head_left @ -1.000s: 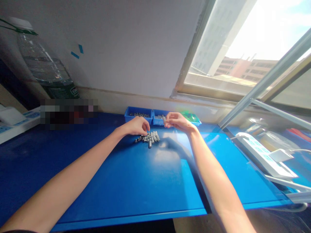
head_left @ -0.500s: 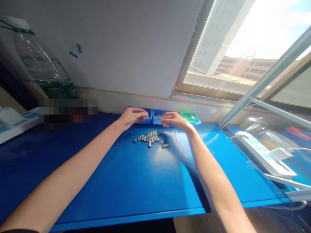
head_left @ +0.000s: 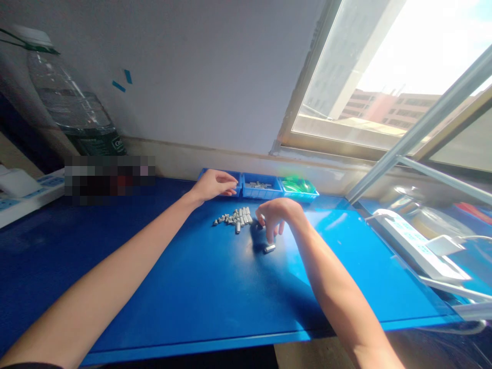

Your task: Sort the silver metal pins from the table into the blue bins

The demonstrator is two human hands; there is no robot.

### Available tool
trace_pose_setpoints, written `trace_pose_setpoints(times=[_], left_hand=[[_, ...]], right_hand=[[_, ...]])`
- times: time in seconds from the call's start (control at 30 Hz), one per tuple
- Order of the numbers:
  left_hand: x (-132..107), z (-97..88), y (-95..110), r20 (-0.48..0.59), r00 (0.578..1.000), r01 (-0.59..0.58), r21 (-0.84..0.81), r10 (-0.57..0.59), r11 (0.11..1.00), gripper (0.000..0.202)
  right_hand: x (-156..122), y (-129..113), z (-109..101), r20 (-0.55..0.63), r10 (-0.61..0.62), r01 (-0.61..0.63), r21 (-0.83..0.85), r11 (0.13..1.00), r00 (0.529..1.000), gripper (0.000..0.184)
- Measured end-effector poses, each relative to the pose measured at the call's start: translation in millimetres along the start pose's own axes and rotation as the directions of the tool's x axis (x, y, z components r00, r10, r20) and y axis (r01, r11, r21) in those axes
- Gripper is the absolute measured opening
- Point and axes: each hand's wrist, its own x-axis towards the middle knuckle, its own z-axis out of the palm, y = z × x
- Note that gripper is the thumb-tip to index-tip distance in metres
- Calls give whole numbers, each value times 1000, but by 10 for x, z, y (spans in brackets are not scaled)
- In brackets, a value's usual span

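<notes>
The step in hand seemed to be handling small metal pieces singly, with both hands busy at separate spots. The right hand (head_left: 281, 211) reached down over the blue table (head_left: 184, 292), its thumb apart from the fingers and nothing gripped; one fingertip met, or all but met, a loose metal piece (head_left: 269, 248) lying on its side, apart from the pile of metal pieces (head_left: 235, 219) to its left. The left hand (head_left: 212, 184) was at the left bin (head_left: 238, 193), thumb and fingertips close together — whether they pinched anything, I could not tell. More metal lay in the middle bin (head_left: 262, 193). Lifting the loose piece would, I judged, call for bringing the right thumb down opposite the fingers and pinching it across its sides — lightly, since it looked apt to roll.
</notes>
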Motion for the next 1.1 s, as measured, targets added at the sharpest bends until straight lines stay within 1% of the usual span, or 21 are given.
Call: trace_pose_setpoints(times=[0.07,0.13,0.17,0.23,0.33,0.4,0.43,0.53,0.63,0.67,0.7,0.73,0.77,0.83,0.87,0.9,0.93,1.0,1.03,1.07,1.1], left_hand=[[-22,-9,-3,157,988,-45,244,6,969,24],[-43,-19,-6,279,960,-137,427,13,894,20],[-53,-23,-7,329,944,-181,481,15,858,18],[-69,-25,-10,400,916,-239,528,10,815,18],[-82,-13,-19,435,901,-255,547,-10,797,21],[-81,1,-28,445,895,-263,562,-18,784,23],[-77,6,-33,448,894,-269,569,-18,777,23],[-65,0,-38,441,897,-276,586,-14,762,25],[-56,-48,-20,429,903,-261,607,-32,751,26],[-55,-70,-10,431,901,-255,617,-49,744,26],[-56,-94,3,438,896,-247,629,-74,738,26],[-58,-116,18,448,888,-238,638,-102,732,26],[-63,-137,34,460,878,-230,645,-130,728,27],[-75,-170,73,484,857,-217,650,-177,728,30],[-82,-183,97,493,849,-212,650,-192,729,33],[-89,-194,123,499,841,-207,652,-207,730,35],[-94,-205,150,505,833,-202,656,-225,727,38],[-100,-225,203,520,809,-200,680,-272,705,45],[-100,-236,224,527,796,-205,697,-298,687,48],[-99,-246,238,532,783,-212,715,-322,666,50],[-96,-256,244,536,772,-221,732,-343,645,52]], right_hand=[[18,-12,15,-21,33,-33,-2,999,999,55],[-6,10,8,-57,40,-39,25,999,998,53],[-37,27,0,-70,31,-28,43,999,997,54],[-129,57,-11,-79,-13,19,68,998,997,60],[-263,50,21,-79,-129,133,50,990,988,69],[-285,11,77,-72,-128,127,-26,992,989,67],[-268,-12,106,-58,-114,110,-73,991,992,63],[-142,-46,140,-55,-159,151,-128,980,986,43],[-24,11,61,-144,-214,196,-125,972,966,25],[-6,51,17,-183,-234,215,-120,969,955,21],[-1,98,-29,-219,-277,257,-116,960,936,20],[-6,151,-73,-274,-330,315,-101,944,903,21],[-17,206,-113,-340,-378,384,-55,922,861,21],[-35,317,-168,-451,-471,562,83,823,758,22],[-31,370,-183,-516,-481,631,160,759,709,25],[-13,420,-192,-580,-467,686,236,688,668,30],[20,466,-196,-637,-435,726,304,617,636,33],[120,542,-197,-751,-322,780,389,490,577,33],[177,572,-198,-802,-242,795,405,452,547,32],[232,594,-200,-840,-163,800,407,441,518,31],[278,607,-203,-870,-81,792,400,462,486,29]])
